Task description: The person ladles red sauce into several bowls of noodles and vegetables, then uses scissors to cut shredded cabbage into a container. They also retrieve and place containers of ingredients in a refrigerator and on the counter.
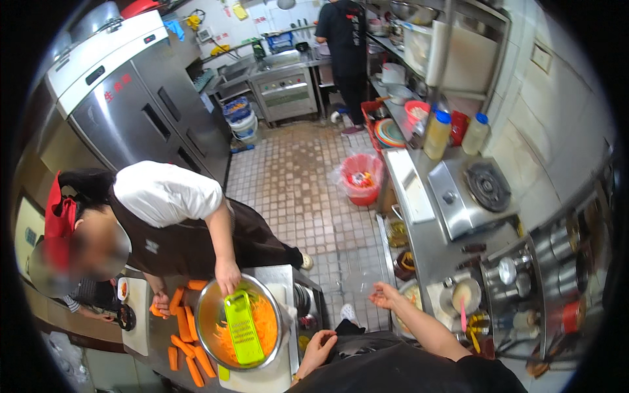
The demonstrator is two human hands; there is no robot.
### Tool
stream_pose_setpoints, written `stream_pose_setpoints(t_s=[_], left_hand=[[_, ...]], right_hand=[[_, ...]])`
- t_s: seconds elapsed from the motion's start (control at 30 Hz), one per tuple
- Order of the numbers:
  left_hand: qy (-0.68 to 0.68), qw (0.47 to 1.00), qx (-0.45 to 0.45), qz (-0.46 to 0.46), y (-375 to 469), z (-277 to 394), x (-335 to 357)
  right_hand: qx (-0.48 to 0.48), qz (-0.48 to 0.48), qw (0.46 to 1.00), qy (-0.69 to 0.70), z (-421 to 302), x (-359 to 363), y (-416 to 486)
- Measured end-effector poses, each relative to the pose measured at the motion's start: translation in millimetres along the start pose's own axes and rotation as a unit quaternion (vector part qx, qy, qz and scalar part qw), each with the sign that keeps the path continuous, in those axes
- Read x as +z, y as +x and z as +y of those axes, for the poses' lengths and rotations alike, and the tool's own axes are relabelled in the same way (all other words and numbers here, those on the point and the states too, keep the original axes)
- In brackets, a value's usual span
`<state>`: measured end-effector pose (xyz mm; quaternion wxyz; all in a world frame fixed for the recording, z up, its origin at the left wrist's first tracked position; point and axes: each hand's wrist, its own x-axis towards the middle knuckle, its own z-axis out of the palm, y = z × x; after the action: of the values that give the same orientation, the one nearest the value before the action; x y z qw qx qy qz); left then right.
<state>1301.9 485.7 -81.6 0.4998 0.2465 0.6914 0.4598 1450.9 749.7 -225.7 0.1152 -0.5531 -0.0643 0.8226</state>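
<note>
My left hand [319,346] is held at the front of my dark apron [373,361], its fingers curled; nothing shows in it, but its inside is hidden. Out over the floor on the right, my right hand [385,296] has its fingertips at the edge of a faint, see-through plastic item [361,284]. Left of my left hand, a steel bowl [278,339] holds shredded carrot [265,326]. A co-worker's hand grips a green grater [242,329] resting in that bowl. The co-worker's other hand holds a carrot piece, beside several peeled carrots [184,324] on the steel table.
A co-worker [167,231] leans over the table at left; another person [346,59] stands at the back. On the right are a steel counter [422,236], a gas burner [487,186] and a saucepan [466,297] with a pink-handled utensil. A red lined bin [363,196] stands on the tiled floor.
</note>
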Motion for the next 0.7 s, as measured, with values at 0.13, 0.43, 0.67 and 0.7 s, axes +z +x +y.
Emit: stream_pose_setpoints(t_s=[0.13, 0.43, 0.67, 0.7], left_hand=[[-0.067, 0.997, -0.034, 0.026, 29.0, 20.2, -19.7], [-0.035, 0.955, -0.154, 0.253, 20.7, -47.8, -13.5], [-0.024, 0.763, -0.523, 0.380, -105.7, -183.2, 112.0], [-0.060, 0.741, -0.548, 0.382, -116.1, -191.0, 140.9]], right_hand=[[-0.145, -0.101, 0.983, 0.053, -143.1, 104.5, 42.4], [-0.073, -0.269, 0.956, -0.087, -173.1, 188.0, 142.1], [0.138, -0.027, 0.853, -0.503, -40.9, 86.3, 170.8], [0.157, -0.043, 0.800, -0.577, -31.6, 86.0, 170.7]])
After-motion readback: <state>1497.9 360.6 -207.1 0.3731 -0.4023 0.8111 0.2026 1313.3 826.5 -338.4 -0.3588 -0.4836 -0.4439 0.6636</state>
